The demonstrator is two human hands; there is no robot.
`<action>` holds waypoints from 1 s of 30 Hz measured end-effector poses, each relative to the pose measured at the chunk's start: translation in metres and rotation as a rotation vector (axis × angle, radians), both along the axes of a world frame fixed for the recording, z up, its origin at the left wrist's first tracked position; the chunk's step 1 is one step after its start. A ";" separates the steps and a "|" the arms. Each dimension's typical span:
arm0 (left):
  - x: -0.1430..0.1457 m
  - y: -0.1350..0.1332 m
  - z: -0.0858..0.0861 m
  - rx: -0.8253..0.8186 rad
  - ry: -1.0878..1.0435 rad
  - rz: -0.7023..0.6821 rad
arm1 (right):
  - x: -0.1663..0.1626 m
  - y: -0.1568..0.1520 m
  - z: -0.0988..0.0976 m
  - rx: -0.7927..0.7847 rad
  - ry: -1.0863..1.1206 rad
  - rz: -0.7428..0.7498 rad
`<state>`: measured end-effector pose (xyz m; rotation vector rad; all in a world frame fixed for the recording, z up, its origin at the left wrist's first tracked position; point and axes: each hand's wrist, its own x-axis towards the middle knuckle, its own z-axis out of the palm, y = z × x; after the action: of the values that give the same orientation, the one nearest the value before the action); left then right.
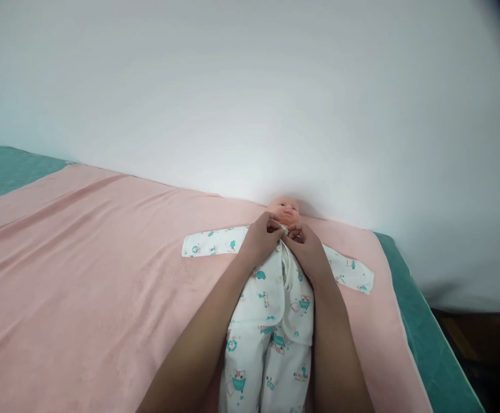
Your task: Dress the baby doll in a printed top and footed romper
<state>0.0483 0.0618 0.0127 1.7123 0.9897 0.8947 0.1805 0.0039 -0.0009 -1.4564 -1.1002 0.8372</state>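
Observation:
A baby doll lies on its back on a pink blanket, head toward the wall. It wears a white printed suit with sleeves spread to both sides. My left hand and my right hand meet at the doll's neck. Both pinch the suit's collar edge just under the chin, fingers curled and pressed together. My forearms run down along both sides of the doll's body.
The pink blanket covers a teal mattress that shows at the right edge and far left. A white wall stands right behind the doll's head. Dark floor shows at the lower right beyond the mattress edge.

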 end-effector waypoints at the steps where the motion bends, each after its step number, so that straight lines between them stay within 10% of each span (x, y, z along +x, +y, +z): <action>1: -0.001 0.001 0.000 -0.025 -0.018 -0.006 | 0.000 0.000 0.000 0.002 -0.003 0.000; 30: -0.007 -0.003 0.002 0.386 0.471 -0.045 | -0.001 -0.012 0.016 -0.027 -0.436 -0.056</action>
<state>0.0410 0.0588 0.0145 2.3352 1.1239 0.6946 0.1797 -0.0084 0.0152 -1.7328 -1.3640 0.5054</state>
